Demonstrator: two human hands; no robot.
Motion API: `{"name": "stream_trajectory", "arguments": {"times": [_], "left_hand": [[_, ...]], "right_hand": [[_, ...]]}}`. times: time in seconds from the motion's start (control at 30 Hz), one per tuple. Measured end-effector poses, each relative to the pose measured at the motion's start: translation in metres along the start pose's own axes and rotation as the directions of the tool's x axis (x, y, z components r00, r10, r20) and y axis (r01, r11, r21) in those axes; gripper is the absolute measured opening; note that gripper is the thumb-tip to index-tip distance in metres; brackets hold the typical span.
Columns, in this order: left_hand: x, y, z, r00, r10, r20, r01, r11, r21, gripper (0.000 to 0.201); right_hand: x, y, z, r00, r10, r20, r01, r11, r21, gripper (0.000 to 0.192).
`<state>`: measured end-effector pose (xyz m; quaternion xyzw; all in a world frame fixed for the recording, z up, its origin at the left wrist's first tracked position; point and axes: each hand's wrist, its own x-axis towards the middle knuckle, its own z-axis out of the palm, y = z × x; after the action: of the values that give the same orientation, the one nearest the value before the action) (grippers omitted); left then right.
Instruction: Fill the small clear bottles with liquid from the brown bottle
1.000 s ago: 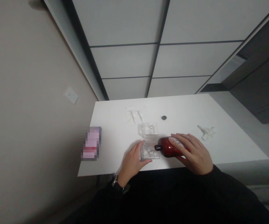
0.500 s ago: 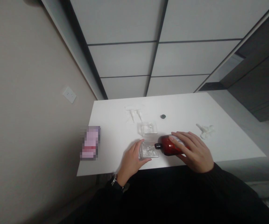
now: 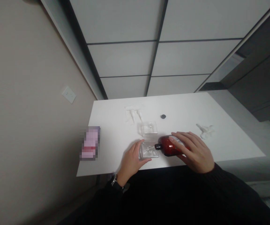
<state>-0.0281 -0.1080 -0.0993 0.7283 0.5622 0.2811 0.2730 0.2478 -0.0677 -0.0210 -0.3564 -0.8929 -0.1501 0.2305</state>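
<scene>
We see a white table (image 3: 219,106) bearing a red bottle (image 3: 169,149) lying on its side, two clear bottles (image 3: 149,128) near it, white pump heads (image 3: 132,115), a small dark cap (image 3: 163,116) and a white sprayer (image 3: 205,129).

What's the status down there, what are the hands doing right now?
Left hand grips clear bottle. Right hand lies on tipped red bottle, neck at clear bottle. Nothing between them.

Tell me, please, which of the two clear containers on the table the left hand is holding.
The nearer clear container, by the table's front edge: the left hand grips it, beside the red bottle's mouth. The other clear container lies farther back, untouched.
</scene>
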Motion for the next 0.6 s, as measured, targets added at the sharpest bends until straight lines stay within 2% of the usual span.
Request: {"name": "stream_trajectory", "arguments": {"times": [0.33, 0.6], "left_hand": [[-0.0004, -0.0005, 0.0001, 1.000, -0.001, -0.005, 0.000, 1.000, -0.022, 0.087], [-0.0008, 0.0001, 0.0003, 1.000, -0.014, 0.010, 0.014, 1.000, -0.019, 0.089]], "right_hand": [[-0.0013, 0.0009, -0.0011, 1.000, -0.019, 0.013, 0.019, 1.000, -0.013, 0.067], [-0.0007, 0.0017, -0.0025, 1.000, -0.012, -0.001, 0.012, 1.000, 0.000, 0.071]]}}
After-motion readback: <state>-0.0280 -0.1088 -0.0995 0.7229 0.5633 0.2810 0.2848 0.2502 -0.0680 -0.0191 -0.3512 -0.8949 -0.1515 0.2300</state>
